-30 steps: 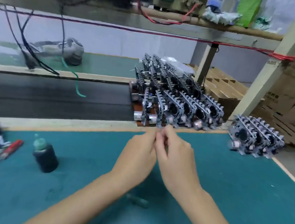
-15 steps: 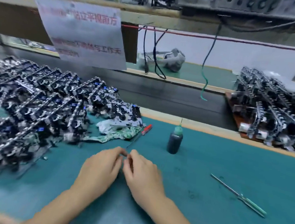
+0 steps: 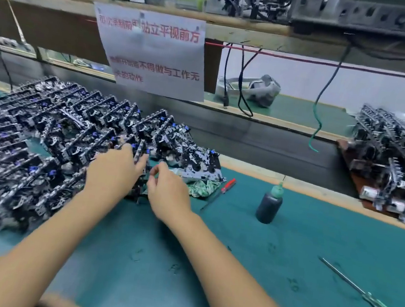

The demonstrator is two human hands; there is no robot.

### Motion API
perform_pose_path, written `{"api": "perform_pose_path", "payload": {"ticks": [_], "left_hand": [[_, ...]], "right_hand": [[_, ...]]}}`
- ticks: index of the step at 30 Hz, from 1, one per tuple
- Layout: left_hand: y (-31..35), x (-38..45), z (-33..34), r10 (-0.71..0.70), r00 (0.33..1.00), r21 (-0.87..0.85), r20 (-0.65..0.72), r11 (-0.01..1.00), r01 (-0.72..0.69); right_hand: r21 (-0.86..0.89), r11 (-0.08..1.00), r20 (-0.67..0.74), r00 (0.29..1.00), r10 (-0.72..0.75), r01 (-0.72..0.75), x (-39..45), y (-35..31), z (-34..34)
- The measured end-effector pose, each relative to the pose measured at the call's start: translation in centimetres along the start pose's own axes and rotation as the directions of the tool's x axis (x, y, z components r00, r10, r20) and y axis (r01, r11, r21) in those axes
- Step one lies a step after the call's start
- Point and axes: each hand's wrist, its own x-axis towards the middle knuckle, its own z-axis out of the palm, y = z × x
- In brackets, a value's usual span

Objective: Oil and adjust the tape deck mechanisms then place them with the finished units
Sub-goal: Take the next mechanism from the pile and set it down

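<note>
Both my hands have moved forward from the bare mat to the pile of tape deck mechanisms (image 3: 53, 135) covering the table's (image 3: 232, 272) left side. My left hand (image 3: 111, 170) lies over the mechanism at the pile's near right edge, fingers curled around it. My right hand (image 3: 167, 191) is just beside it, thumb and forefinger pinched; what they pinch, I cannot tell. Further right stand an oil bottle (image 3: 269, 204) and a red screwdriver (image 3: 218, 193). Finished units (image 3: 396, 167) crowd the far right edge. A green screwdriver (image 3: 367, 296) lies near the right corner.
</note>
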Motion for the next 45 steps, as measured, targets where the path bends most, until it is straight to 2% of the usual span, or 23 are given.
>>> {"api": "perform_pose_path", "payload": {"ticks": [5, 9, 12, 16, 18, 20, 22, 24, 26, 28, 30, 33, 35, 36, 37, 39, 41, 42, 43, 45], "left_hand": [[0.4, 0.8, 0.8, 0.053, 0.998, 0.092, -0.016, 0.994, -0.052], [0.5, 0.7, 0.0, 0.101, 0.995, 0.203, -0.015, 0.974, -0.096], [0.4, 0.1, -1.7, 0.142, 0.988, 0.204, -0.064, 0.971, -0.126], [1.9, -1.6, -4.8, 0.242, 0.963, 0.173, -0.122, 0.960, -0.219], [3.6, -2.7, -5.9, 0.334, 0.939, 0.139, -0.077, 0.937, -0.322], [5.4, -3.9, -6.2, 0.443, 0.896, 0.037, -0.002, 0.896, -0.443], [7.5, -5.0, -5.5, 0.542, 0.837, -0.073, 0.069, 0.840, -0.538], [9.8, -5.8, -4.3, 0.615, 0.783, -0.108, 0.093, 0.788, -0.606], [12.2, -6.9, -3.3, 0.683, 0.730, -0.074, 0.034, 0.730, -0.679], [14.5, -8.2, -2.3, 0.782, 0.609, -0.035, -0.133, 0.610, -0.792], [16.4, -9.4, -1.1, 0.845, 0.427, 0.043, -0.323, 0.464, -0.885], [17.9, -11.8, 1.3, 0.859, 0.152, 0.164, -0.489, 0.262, -0.951], [17.9, -13.0, 2.6, 0.837, 0.059, 0.126, -0.543, 0.151, -0.981], [17.6, -13.4, 3.1, 0.833, 0.056, 0.068, -0.550, 0.112, -0.991], [17.3, -13.6, 3.5, 0.840, 0.085, 0.002, -0.537, 0.102, -0.995], [16.4, -13.6, 3.9, 0.868, 0.227, -0.177, -0.441, 0.164, -0.971], [15.3, -12.9, 4.0, 0.882, 0.396, -0.429, -0.254, 0.264, -0.864], [14.8, -12.6, 3.9, 0.881, 0.448, -0.531, -0.151, 0.309, -0.789], [14.4, -12.5, 4.0, 0.881, 0.470, -0.609, -0.057, 0.342, -0.715], [14.1, -12.5, 4.2, 0.880, 0.472, -0.710, 0.057, 0.368, -0.600]], "right_hand": [[0.075, 0.995, 0.082, 0.995, 0.053, -0.060, 0.4, -0.3, 0.3], [0.117, 0.991, 0.092, 0.995, 0.049, -0.060, -0.6, 0.4, -0.3], [0.208, 0.977, 0.036, 0.998, 0.045, -0.051, -1.3, 1.1, -1.8], [0.464, 0.881, -0.062, 0.989, 0.136, -0.092, -2.6, 2.2, -4.9], [0.555, 0.826, -0.110, 0.976, 0.190, -0.098, -3.7, 3.2, -6.7], [0.601, 0.794, -0.162, 0.958, 0.237, -0.095, -5.5, 4.6, -8.7], [0.579, 0.808, -0.190, 0.944, 0.270, -0.115, -8.0, 6.5, -10.6], [0.516, 0.843, -0.214, 0.929, 0.301, -0.154, -10.6, 8.4, -12.4], [0.542, 0.816, -0.227, 0.900, 0.371, -0.200, -12.5, 10.1, -14.1], [0.651, 0.727, -0.213, 0.867, 0.451, -0.217, -13.9, 11.4, -15.6], [0.731, 0.657, -0.254, 0.819, 0.514, -0.185, -15.1, 12.6, -16.8], [0.719, 0.670, -0.337, 0.750, 0.569, -0.186, -17.1, 14.6, -17.2], [0.663, 0.723, -0.366, 0.759, 0.539, -0.193, -18.5, 15.5, -16.7], [0.614, 0.767, -0.393, 0.769, 0.504, -0.189, -19.0, 15.9, -16.4], [0.549, 0.813, -0.420, 0.776, 0.470, -0.195, -19.5, 16.1, -16.1], [0.392, 0.887, -0.453, 0.788, 0.417, -0.244, -19.9, 16.4, -15.8], [0.231, 0.930, -0.466, 0.806, 0.365, -0.287, -19.9, 16.7, -15.7], [0.187, 0.937, -0.469, 0.811, 0.349, -0.295, -19.9, 16.8, -15.7], [0.169, 0.939, -0.472, 0.812, 0.343, -0.298, -19.8, 16.8, -15.8], [0.149, 0.945, -0.486, 0.811, 0.327, -0.291, -19.7, 16.9, -15.9]]}}
